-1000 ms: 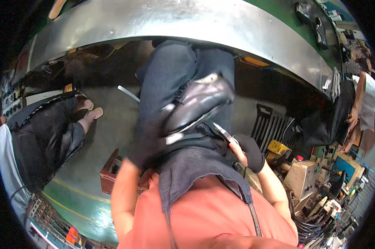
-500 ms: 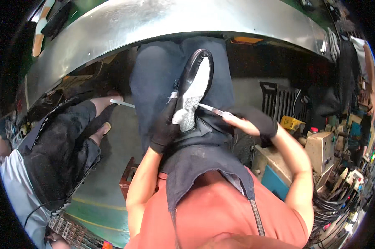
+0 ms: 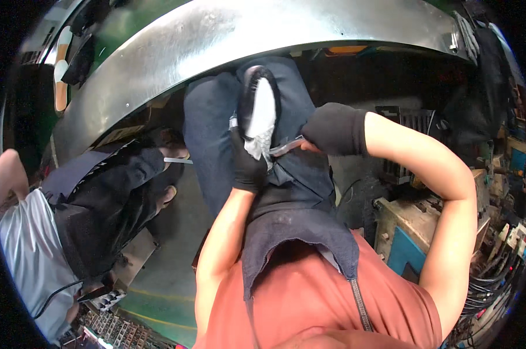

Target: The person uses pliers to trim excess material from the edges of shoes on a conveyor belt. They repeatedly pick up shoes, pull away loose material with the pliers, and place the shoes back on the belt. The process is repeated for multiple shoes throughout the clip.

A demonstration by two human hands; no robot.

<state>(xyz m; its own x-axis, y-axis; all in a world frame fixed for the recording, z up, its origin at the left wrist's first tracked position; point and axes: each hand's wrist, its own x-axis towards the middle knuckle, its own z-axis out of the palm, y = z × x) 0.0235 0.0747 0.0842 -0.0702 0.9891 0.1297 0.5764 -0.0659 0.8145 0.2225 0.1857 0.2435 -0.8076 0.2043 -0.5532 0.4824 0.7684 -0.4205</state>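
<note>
A black shoe upper [image 3: 274, 96] with a white underside lies sole up across my lap, toe toward the metal bench. My left hand [image 3: 247, 160], in a black fingerless glove, is closed around its heel end. Crumpled whitish patterned material [image 3: 257, 145] bunches at the heel by those fingers. My right hand [image 3: 328, 131], gloved the same way, is turned over with its back up and its fingers closed on a thin silvery tool [image 3: 288, 146]. The tool's tip meets the heel edge beside my left fingers. Blur hides the exact kind of tool.
A curved metal bench edge [image 3: 216, 29] runs across the far side. At left sits another person in a dark apron [image 3: 100, 215]. On my right stand a beige and blue machine [image 3: 405, 238] and bundled black cables [image 3: 487, 285]. Insoles [image 3: 61, 87] lie at the far left.
My right hand has rolled over and its elbow has swung outward and up. The shoe and my left hand have shifted slightly, the shoe now pointing straighter ahead. The heel material has become crumpled.
</note>
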